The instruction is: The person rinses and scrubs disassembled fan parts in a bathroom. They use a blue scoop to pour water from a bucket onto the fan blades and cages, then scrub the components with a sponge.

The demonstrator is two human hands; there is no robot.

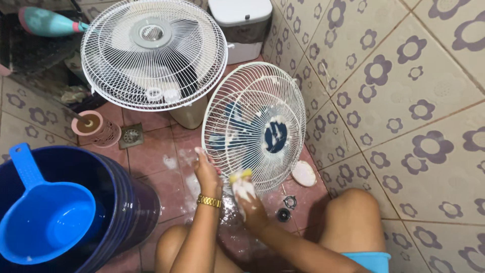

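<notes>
I see no packages, signs or screens here. One label only: a round dark blue badge (276, 136) at the hub of the soapy white fan grille (255, 126) leaning against the tiled wall, partly covered by foam

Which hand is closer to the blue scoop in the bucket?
Left. The left hand, gripping the edge of the soapy fan grille, sits on the side toward the blue scoop. The right hand, holding a soapy sponge, is farther away.

Wire fan grille (255, 126) — glossy white, soapy; floor tiles (151, 151) wet.
</notes>
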